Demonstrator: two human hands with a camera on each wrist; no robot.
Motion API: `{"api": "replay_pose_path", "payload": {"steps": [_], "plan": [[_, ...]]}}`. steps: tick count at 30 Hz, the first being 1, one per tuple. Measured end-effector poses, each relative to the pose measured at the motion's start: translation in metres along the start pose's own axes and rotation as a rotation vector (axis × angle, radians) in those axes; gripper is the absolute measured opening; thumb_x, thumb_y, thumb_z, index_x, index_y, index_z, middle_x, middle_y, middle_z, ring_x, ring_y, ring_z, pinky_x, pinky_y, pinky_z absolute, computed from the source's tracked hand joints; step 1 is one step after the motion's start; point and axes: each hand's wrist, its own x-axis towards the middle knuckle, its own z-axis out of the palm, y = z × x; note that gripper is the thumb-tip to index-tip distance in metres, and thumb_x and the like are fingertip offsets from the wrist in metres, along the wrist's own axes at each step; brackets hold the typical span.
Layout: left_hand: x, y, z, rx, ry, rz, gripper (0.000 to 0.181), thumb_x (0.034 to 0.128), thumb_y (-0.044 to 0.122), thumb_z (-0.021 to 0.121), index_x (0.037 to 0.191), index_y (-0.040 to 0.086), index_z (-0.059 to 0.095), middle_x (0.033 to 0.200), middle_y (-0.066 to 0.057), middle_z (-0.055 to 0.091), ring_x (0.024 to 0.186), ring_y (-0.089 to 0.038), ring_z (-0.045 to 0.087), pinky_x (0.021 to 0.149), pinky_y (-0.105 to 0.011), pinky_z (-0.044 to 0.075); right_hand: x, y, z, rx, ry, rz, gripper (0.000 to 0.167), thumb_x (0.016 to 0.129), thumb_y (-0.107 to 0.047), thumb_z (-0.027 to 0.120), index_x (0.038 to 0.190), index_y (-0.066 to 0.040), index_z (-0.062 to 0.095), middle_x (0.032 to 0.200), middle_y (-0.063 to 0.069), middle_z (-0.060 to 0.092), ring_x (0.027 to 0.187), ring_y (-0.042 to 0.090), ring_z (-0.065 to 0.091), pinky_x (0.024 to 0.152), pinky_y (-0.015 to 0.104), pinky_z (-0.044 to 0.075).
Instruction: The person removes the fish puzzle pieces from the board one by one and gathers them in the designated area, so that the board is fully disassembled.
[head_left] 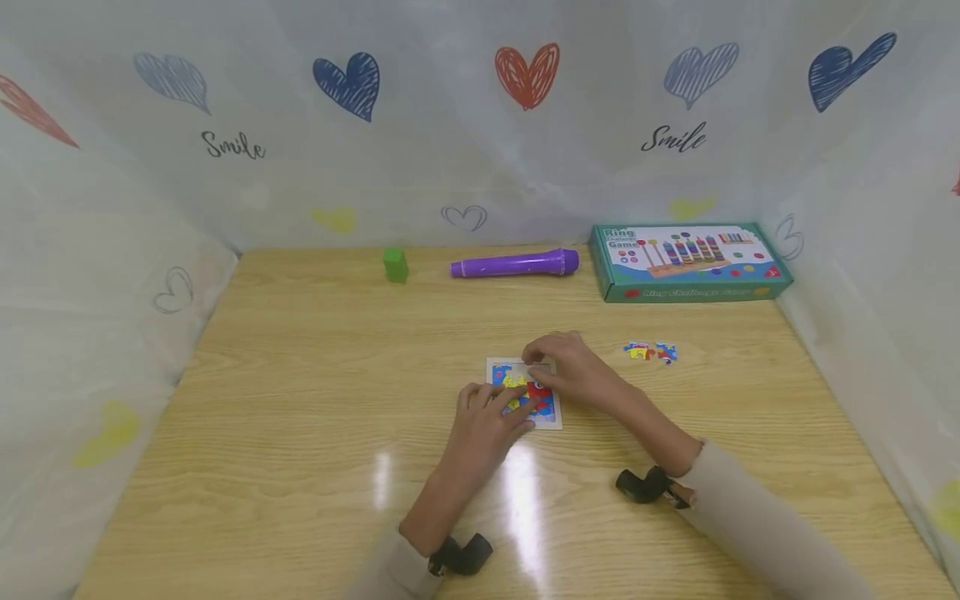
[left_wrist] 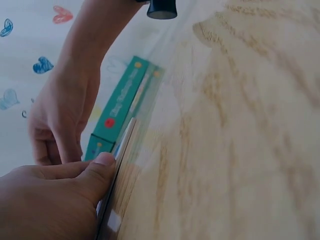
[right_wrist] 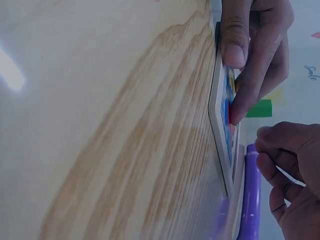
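A small square jigsaw puzzle [head_left: 557, 421] in a pale frame lies mid-table, with blue, red and yellow pieces in it and some bare tray near its top. My left hand [head_left: 483, 425] rests on it, fingers stretched over the pieces. In the left wrist view, the thumb [left_wrist: 97, 175] lies along the frame's edge. Over the puzzle's upper right corner hovers my right hand [head_left: 573, 367], its fingers bent. The right wrist view shows that hand [right_wrist: 295, 165] just off the frame [right_wrist: 217, 115], thumb and forefinger slightly apart, no piece visible between them.
Loose puzzle pieces [head_left: 639, 351] lie to the right of the puzzle. Along the back stand a green block [head_left: 395, 265], a purple toy microphone [head_left: 513, 264] and a boxed ring game [head_left: 690, 262]. White printed sheets [head_left: 420, 167] enclose the table's back and sides.
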Motion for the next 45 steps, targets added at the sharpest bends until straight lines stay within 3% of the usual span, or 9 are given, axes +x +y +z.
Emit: {"api": "replay_pose_path", "payload": {"steps": [8,22,28,34,45], "plan": [[0.0,0.001,0.0,-0.003,0.062,0.021,0.033,0.0946,0.043,0.066,0.127,0.038,0.069,0.125,0.008,0.064,0.109,-0.018,0.055,0.1,-0.044,0.038,0.013,-0.002,0.009,0.023,-0.072,0.015,0.018,0.088,-0.008,0.073,0.106,-0.005,0.073,0.101,0.004,0.072,0.099,0.023,0.065,0.096,0.05,0.045],[0.001,0.002,-0.003,-0.028,0.08,0.001,0.036,0.0899,0.042,0.072,0.126,0.038,0.07,0.121,0.008,0.066,0.105,-0.018,0.056,0.102,-0.043,0.039,0.022,-0.006,0.013,0.02,-0.134,-0.027,0.012,0.09,-0.004,0.07,0.102,-0.004,0.073,0.096,0.002,0.072,0.091,0.02,0.066,0.091,0.042,0.052],[0.001,0.002,-0.005,-0.034,0.077,0.004,0.034,0.0907,0.042,0.072,0.124,0.037,0.072,0.12,0.006,0.067,0.104,-0.019,0.056,0.102,-0.042,0.041,0.027,-0.01,0.013,0.093,-0.212,0.078,0.012,0.092,-0.003,0.069,0.103,-0.004,0.071,0.097,0.002,0.071,0.097,0.02,0.068,0.088,0.034,0.055],[0.0,0.002,-0.003,-0.041,0.1,0.015,0.033,0.0878,0.041,0.076,0.121,0.037,0.073,0.12,0.008,0.068,0.101,-0.019,0.055,0.1,-0.043,0.04,0.034,-0.015,0.013,0.098,-0.253,0.179,0.008,0.092,-0.005,0.07,0.1,-0.005,0.069,0.093,0.001,0.07,0.088,0.016,0.066,0.082,0.031,0.055],[0.001,0.004,-0.004,0.007,0.065,0.012,0.033,0.0901,0.045,0.071,0.123,0.04,0.071,0.125,0.011,0.066,0.103,-0.018,0.056,0.099,-0.045,0.038,0.03,-0.015,0.011,0.112,-0.259,0.186,0.012,0.091,-0.001,0.07,0.102,-0.004,0.069,0.096,0.002,0.07,0.094,0.02,0.068,0.085,0.031,0.056]]}}
